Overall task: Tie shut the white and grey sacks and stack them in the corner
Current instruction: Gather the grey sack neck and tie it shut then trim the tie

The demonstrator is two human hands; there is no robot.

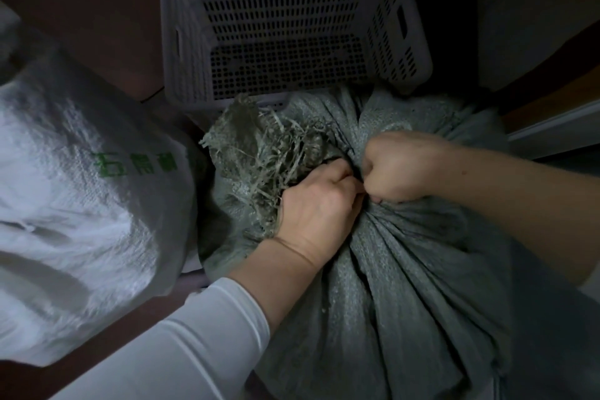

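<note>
White sleeve (181, 341) cloth covers the left arm, down at the bottom. Just past it the grey sack (406, 286) fills the middle and right. Its top is bunched into folds with frayed threads (259, 156) sticking out. Both hands squeeze that bunched neck. Left hand (319, 204) is curled tight on it, and right hand (399, 169) is a fist gripping the cloth, touching the left. White sack (74, 191) with green letters lies beside it on the left. Behind stands a plastic crate (285, 26) with holes.
</note>
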